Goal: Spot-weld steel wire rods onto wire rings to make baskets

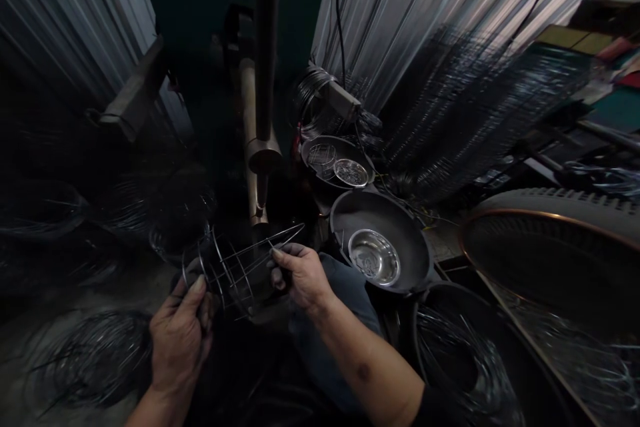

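Observation:
A wire frame (233, 265) of thin metal rods and rings hangs between my two hands. My left hand (183, 327) grips its ringed end, the thumb pressed against a ring. My right hand (297, 273) pinches the long rods near the frame's right end, with fingers closed. Just beyond the frame, a vertical machine rod (261, 193) comes down onto a lower metal arm (249, 107). Whether the frame touches the machine cannot be made out.
Right of my right hand, a dark pan (415, 240) holds a steel bowl (374, 257). Behind it, another pan (313, 147) holds small wire pieces. Wire coils (95, 353) lie at lower left. A large copper-rimmed round object (540, 260) stands at right.

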A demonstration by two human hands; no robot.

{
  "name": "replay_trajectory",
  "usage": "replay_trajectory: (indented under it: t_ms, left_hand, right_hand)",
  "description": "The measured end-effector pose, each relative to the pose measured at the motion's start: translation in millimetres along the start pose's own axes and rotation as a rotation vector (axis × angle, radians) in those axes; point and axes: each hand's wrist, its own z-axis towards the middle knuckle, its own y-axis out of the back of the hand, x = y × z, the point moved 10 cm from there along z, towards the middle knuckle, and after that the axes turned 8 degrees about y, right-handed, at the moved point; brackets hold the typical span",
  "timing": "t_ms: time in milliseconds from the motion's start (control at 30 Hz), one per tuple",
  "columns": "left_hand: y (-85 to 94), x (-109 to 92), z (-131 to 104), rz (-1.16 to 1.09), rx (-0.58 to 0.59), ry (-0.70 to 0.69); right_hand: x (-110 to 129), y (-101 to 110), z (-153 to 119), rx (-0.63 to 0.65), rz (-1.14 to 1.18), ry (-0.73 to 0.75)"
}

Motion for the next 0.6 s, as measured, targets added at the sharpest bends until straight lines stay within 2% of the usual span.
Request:
replay_trajectory:
  t_ms: [100,267,467,600]
  left_hand:
    - [-1.2,-3.5,5.4,-0.028,-0.008,0.013]
    - [-14.1,-16.6,14.0,0.004,0.046,-0.021]
    - [-22.1,-32.9,18.5,0.059,0.0,0.001]
    - [-26.3,-37.3,25.0,0.061,0.032,-0.021]
  right_hand:
    - [1.4,-4.7,6.7,0.001,-0.003,0.016]
    - [8.5,-14.3,19.9,-0.007,0.001,0.045]
    - [18.4,-25.1,32.8,-0.021,0.004,0.081]
    - [23.3,-28.4,37.8,-0.031,0.005,0.098]
